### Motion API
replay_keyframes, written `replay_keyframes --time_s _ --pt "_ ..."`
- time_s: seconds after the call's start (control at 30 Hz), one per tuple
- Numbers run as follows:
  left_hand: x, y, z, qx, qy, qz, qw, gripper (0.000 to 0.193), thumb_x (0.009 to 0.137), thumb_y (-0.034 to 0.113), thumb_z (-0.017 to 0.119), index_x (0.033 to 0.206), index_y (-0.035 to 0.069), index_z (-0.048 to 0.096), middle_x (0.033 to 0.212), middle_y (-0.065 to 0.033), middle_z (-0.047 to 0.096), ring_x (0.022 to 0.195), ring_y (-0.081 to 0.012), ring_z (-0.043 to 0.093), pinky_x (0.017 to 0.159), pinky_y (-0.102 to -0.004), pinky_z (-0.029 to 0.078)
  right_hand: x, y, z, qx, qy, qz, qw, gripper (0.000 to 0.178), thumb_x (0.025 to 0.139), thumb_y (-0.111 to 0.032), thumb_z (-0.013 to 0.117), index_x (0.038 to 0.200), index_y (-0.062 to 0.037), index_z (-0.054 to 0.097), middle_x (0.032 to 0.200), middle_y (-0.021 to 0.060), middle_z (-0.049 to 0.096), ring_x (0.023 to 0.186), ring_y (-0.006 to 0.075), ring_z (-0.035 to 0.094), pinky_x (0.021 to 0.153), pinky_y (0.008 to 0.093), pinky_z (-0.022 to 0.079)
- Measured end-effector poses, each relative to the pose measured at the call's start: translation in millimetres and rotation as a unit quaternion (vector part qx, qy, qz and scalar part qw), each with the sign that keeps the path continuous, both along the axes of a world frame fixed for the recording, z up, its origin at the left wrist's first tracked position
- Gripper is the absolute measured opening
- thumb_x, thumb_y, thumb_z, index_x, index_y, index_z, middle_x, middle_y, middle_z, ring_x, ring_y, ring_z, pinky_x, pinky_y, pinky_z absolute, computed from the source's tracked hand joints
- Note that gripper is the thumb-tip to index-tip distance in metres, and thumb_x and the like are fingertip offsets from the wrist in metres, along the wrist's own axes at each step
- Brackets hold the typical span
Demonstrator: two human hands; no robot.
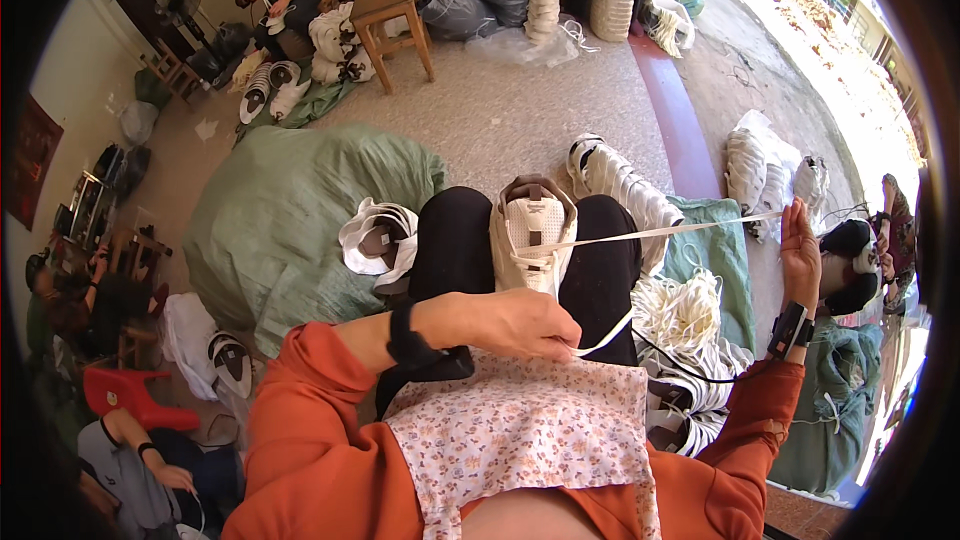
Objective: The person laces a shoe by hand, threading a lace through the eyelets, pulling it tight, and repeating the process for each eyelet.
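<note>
A cream shoe upper [541, 208] stands between my knees, its heel opening away from me. A white shoelace [655, 232] runs from its lace area, pulled taut to the right. At that far end, my right hand [799, 248] grips the lace, with the arm stretched out to the side. My left hand [530, 326] is closed in a pinch just on the near side of the shoe upper. From its fingertips a second length of lace [608, 337] runs up to the right; where this length leads is hidden by my knee.
A bundle of loose white laces [680, 312] lies by my right knee, above stacked shoe uppers [700, 375]. A row of nested uppers [622, 180] lies farther out. Left stand a large green sack [300, 230] and another upper [380, 243]. A wooden stool [385, 12] is beyond. Other people sit around.
</note>
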State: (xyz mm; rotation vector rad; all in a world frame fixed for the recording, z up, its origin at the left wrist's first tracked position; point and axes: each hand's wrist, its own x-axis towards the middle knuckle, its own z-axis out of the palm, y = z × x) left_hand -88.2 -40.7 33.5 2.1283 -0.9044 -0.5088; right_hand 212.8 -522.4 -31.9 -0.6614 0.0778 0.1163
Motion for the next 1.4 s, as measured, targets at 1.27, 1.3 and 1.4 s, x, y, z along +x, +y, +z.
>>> replay_keyframes --time_s 1.27,1.3,1.4 --pt "66.6 34.2 -30.8 0.002 -0.1 0.293 0.951 0.013 0.077 0.012 0.07 0.089 0.007 0.066 0.093 -0.0079 0.058 0.092 -0.0277 0.061 0.079 -0.0369 0.051 -182.3 296.0 7.1 -0.522 -0.215 0.372 0.736 0.018 0.095 -0.015 0.057 0.096 -0.0026 0.07 0.084 -0.0007 0.069 0.057 0.0042 0.054 0.045 0.0209 0.043" --pt "66.7 33.6 -32.5 0.006 -0.123 0.283 0.951 0.013 0.077 0.013 0.071 0.088 0.007 0.067 0.093 -0.0072 0.059 0.092 -0.027 0.061 0.079 -0.0373 0.051 -181.1 295.4 6.0 -0.507 -0.21 0.374 0.748 0.018 0.095 -0.014 0.057 0.096 -0.0021 0.07 0.085 -0.0003 0.07 0.057 0.0044 0.054 0.045 0.0208 0.043" --pt "65.9 31.5 -33.9 0.014 -0.157 0.264 0.952 0.013 0.076 0.012 0.07 0.087 0.006 0.067 0.091 -0.0066 0.059 0.089 -0.0254 0.06 0.078 -0.0363 0.05 -186.4 295.8 7.1 -0.521 -0.211 0.344 0.753 0.017 0.094 -0.013 0.057 0.097 -0.0027 0.07 0.085 0.0008 0.07 0.058 0.0045 0.055 0.047 0.0224 0.044"
